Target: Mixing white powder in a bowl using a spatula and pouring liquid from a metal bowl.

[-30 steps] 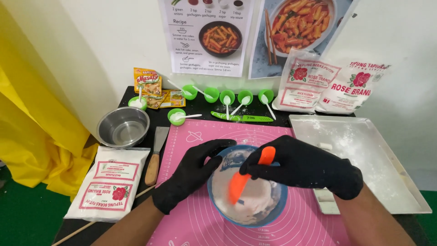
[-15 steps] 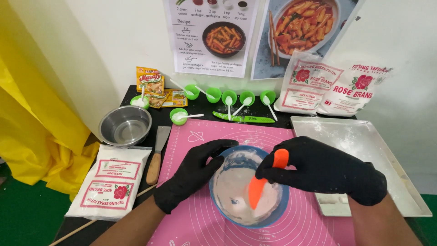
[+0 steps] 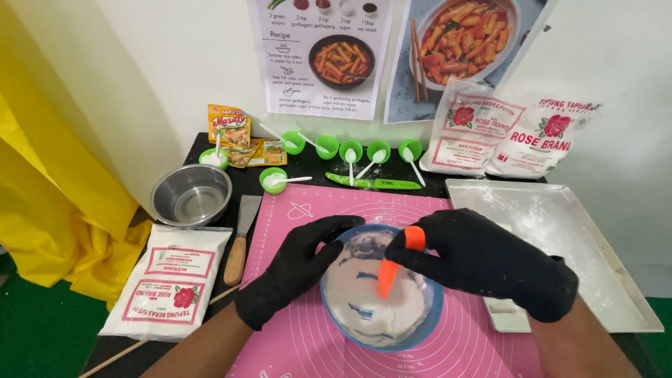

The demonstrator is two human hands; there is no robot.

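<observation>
My gloved right hand pinches the orange silicone spatula; my left hand cups the round blue bowl. Stirring hard could fling white flour onto the pink mat.

Both hands, left & right, wear black gloves, matte, snug fit, wrinkled at the knuckles. Gloves end at wrists; forearms bare, no sleeves, no watch or markings.

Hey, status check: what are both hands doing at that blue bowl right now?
Left hand grips blue bowl rim. Right hand holds orange spatula, blade in white dough. Nothing blocking on pink mat.
</observation>
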